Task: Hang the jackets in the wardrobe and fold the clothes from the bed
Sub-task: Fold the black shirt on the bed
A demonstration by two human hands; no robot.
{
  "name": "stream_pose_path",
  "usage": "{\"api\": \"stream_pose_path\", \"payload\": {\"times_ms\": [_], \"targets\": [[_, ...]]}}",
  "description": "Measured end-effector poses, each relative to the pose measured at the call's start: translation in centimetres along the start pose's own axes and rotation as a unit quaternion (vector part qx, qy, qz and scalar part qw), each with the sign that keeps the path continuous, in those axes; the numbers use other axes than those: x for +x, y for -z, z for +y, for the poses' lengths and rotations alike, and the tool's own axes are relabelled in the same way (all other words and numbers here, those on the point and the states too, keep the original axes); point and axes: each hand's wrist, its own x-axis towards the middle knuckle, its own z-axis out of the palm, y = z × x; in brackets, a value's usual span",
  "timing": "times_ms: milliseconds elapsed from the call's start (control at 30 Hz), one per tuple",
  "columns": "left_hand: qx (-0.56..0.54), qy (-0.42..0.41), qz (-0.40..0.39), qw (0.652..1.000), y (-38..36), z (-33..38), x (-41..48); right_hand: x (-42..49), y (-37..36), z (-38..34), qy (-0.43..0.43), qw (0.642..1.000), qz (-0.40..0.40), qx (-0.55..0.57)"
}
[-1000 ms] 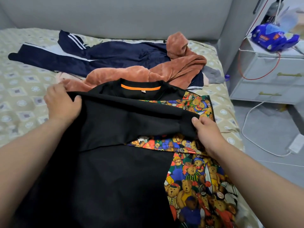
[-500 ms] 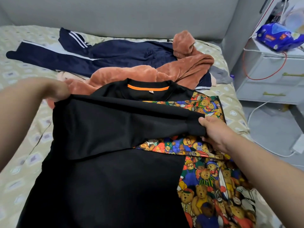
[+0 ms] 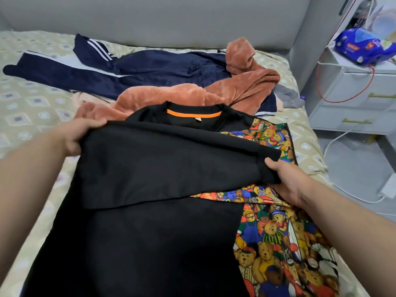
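A black shirt with an orange neck band and a teddy-bear print side panel (image 3: pixel 150 243) lies flat across the centre and lower frame on the patterned beige bed (image 3: pixel 32 108). Its black sleeve part is folded across the chest. The left hand (image 3: pixel 79 136), at centre left, grips the fold's left edge with curled fingers. The right hand (image 3: pixel 287 181), at centre right, pinches the fold's right corner. Behind, toward the top of the frame, lie a rust-brown fleece garment (image 3: pixel 235 88) and navy white-striped track trousers (image 3: pixel 128 69).
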Motion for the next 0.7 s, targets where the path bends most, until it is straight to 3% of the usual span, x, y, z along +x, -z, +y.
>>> {"api": "stream_pose_path", "payload": {"times_ms": [100, 167, 267, 333, 433, 533, 633, 667, 700], "targets": [[-0.149, -0.064, -0.064, 0.985, 1.7, 1.8, -0.7, 0.2, 0.1, 0.2, 0.017, 1.0, 0.021, 0.009], [-0.145, -0.05, -0.067, 0.986, 2.6, 2.0, -0.2, 0.3, 0.0, 0.3, 0.02, 0.999, 0.035, 0.007], [0.094, 0.041, -0.117, 0.988, 1.6, 2.6, -0.6, 0.7, 0.2, 0.4, 0.02, 0.998, 0.051, 0.032], [0.275, 0.105, -0.159, 0.942, 0.4, 3.0, -1.1, 0.8, 0.2, 0.4, 0.021, 0.998, 0.056, 0.029], [0.435, 0.141, -0.15, 0.876, -1.2, 2.9, -0.8, 0.7, 0.0, 0.5, 0.028, 0.998, 0.055, 0.021], [0.566, 0.09, -0.091, 0.814, -1.4, 3.8, 0.6, 0.5, -0.4, 0.4, 0.033, 0.997, 0.076, -0.007], [0.709, -0.091, 0.11, 0.691, -0.4, 5.0, 2.6, 1.9, 0.3, 1.4, 0.06, 0.99, 0.098, -0.082], [0.714, -0.132, 0.16, 0.669, 0.1, 4.9, 3.0, 2.6, 0.6, 1.8, 0.069, 0.986, 0.109, -0.105], [0.689, -0.151, 0.194, 0.682, 0.1, 4.5, 3.1, 2.7, 0.4, 1.8, 0.069, 0.984, 0.112, -0.122]]}}
